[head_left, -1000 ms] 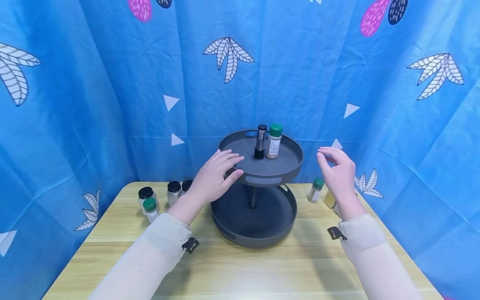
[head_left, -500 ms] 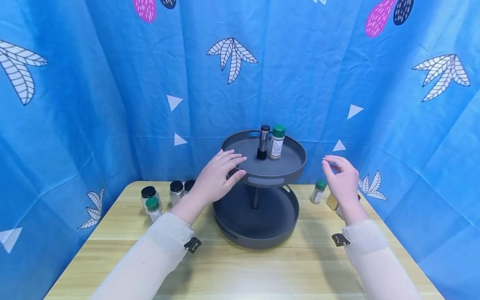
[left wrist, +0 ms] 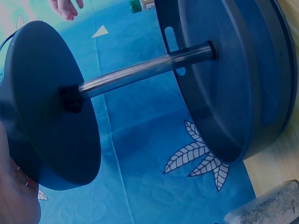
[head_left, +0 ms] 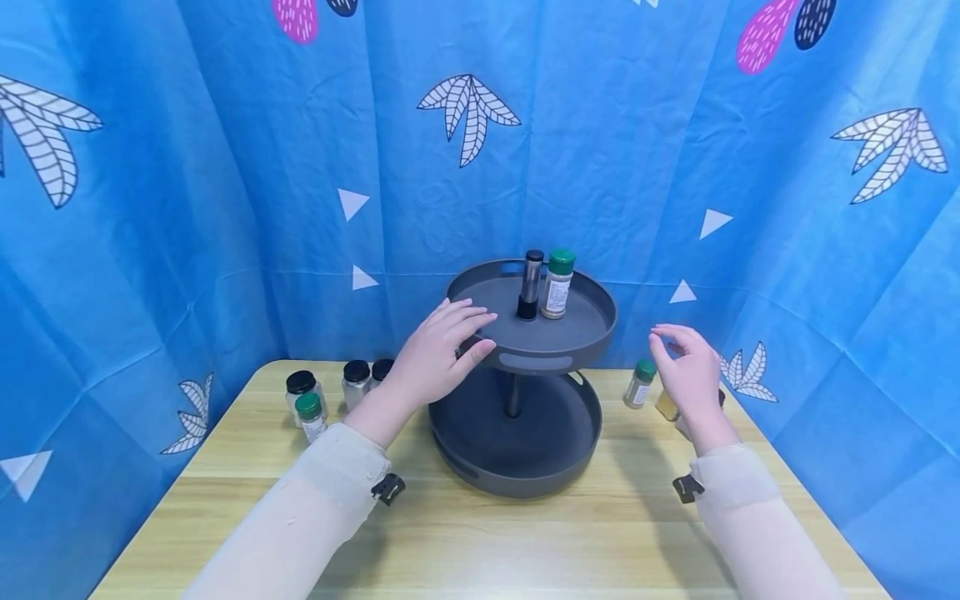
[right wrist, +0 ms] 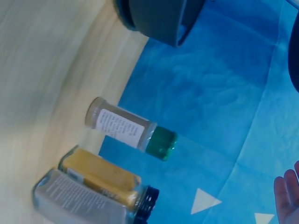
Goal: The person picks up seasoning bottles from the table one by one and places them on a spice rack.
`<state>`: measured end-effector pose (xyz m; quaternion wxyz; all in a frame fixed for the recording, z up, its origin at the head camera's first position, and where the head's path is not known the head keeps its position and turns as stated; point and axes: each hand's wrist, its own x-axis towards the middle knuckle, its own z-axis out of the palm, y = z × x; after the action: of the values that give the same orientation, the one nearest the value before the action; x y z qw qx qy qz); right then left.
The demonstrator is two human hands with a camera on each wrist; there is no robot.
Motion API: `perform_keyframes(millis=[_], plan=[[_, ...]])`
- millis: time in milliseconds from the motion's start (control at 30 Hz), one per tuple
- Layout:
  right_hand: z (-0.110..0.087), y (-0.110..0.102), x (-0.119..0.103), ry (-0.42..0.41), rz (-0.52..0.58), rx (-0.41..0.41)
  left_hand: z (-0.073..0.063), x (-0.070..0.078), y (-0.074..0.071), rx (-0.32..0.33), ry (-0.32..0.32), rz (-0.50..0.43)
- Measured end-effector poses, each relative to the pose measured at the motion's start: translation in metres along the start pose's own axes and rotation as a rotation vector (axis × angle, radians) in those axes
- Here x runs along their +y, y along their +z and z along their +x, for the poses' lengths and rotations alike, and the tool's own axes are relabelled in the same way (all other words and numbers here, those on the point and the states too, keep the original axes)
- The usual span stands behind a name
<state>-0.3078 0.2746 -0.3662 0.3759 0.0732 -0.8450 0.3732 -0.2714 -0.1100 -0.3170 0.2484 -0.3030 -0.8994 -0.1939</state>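
Blue cloth [head_left: 600,125] is hanging behind the stand [head_left: 517,485], the left hand [head_left: 433,354] is lying at its top rim [head_left: 594,343], fingers apart, and the bent, empty right hand [head_left: 690,371] is maybe reaching for the green-topped jar [head_left: 639,389] right of the stand, needing to dip.

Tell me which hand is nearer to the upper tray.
Left. The left hand is at the upper tray, fingers over its left rim; the right hand hangs off to the tray's right, clearly apart from it.
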Motion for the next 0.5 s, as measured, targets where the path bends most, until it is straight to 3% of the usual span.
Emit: perform_keyframes(millis=[500], plan=[[-0.007,0.009,0.018,0.019,-0.049,-0.065,0.000,0.000,-0.001,0.007,0.001,-0.013]])
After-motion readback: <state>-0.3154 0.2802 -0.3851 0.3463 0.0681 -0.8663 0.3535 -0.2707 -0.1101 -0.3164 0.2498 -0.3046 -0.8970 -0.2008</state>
